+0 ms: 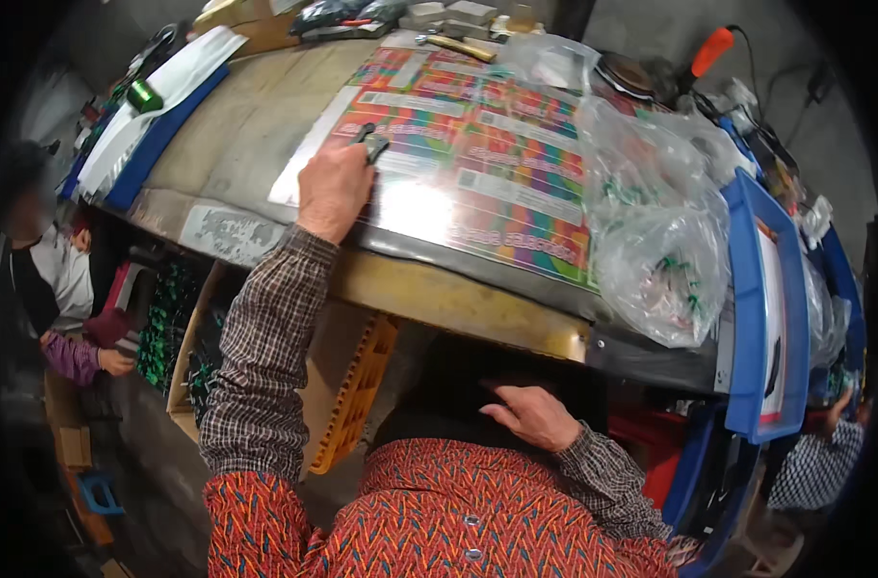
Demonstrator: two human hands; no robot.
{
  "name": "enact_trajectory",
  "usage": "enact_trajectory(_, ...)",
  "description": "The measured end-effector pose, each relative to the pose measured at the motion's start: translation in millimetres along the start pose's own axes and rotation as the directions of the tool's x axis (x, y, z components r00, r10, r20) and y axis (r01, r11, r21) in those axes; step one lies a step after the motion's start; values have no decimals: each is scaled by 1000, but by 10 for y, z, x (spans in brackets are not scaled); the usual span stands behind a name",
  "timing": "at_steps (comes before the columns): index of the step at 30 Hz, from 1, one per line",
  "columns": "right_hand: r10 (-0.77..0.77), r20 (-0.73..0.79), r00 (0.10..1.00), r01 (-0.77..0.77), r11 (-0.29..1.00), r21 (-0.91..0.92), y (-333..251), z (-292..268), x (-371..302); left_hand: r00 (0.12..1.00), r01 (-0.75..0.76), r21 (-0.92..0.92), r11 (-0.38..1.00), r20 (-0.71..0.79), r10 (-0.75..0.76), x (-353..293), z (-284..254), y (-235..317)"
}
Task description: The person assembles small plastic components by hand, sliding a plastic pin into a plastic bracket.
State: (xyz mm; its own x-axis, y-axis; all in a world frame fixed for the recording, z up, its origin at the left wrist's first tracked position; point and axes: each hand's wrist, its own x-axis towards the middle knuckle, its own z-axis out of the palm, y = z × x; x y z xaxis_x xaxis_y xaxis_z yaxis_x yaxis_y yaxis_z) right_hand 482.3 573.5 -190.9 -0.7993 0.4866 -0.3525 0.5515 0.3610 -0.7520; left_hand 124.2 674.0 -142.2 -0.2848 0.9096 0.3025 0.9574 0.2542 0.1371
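My left hand [335, 185] reaches over the bench and is closed round a small dark tool [371, 144]. Its dark green and black end sticks out past my fingers, and the rest is hidden in my grip, so its exact kind cannot be made out. Beneath it lies a shiny sheet printed with colourful stripes and label panels [521, 154]. My right hand [537, 416] hovers over my lap, below the bench edge. Its thumb and forefinger are apart and nothing shows between them; the other fingers are partly hidden.
Clear plastic bags with small green pieces [665, 279] lie right of the sheet, beside a blue tray [737, 318]. A hammer [458, 46] rests at the back. An orange crate [357, 395] and a cardboard box [190, 347] stand below. A person [63, 260] sits at left, another [819, 467] at right.
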Motion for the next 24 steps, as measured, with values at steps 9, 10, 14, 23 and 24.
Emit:
enact_trajectory(9, -281, -257, 925, 297, 955, 26, -217, -431, -282, 973, -170, -167, 971, -183, 139, -63, -14, -14)
enact_trajectory(10, -306, -296, 905, 338, 939, 60, -273, -526, -353, 971, -190, -176, 966, -182, 158, -87, -67, 55)
enact_trajectory(14, -328, -448, 832, 385, 922, 42, -354, -868, -583, 987, -138, -394, 908, -135, 92, -206, -158, 248)
enact_trajectory(23, -279, -830, 482, -158, 905, -396, 146, -1437, -591, 960, -249, -357, 900, -211, 182, -338, -142, 368)
enact_trajectory(24, -219, -843, 492, -225, 903, -366, 212, -1503, -564, 960, -253, -360, 898, -211, 185, -353, -148, 393)
